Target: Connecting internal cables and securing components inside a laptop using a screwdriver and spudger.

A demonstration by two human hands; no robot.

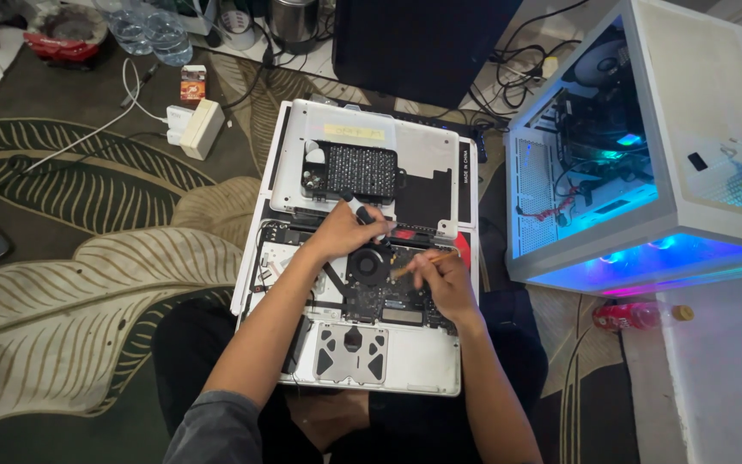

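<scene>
Currently opened laptop (362, 283): fan, dark board exposed.

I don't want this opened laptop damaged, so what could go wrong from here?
1. The left hand holds a black tool over the exposed board beside the fan; a slip could scratch components.
2. The right hand holds a thin wooden-handled tool close to the left, so the two might collide.
3. The laptop rests across the person's lap on a carpet; it may tip.
</scene>
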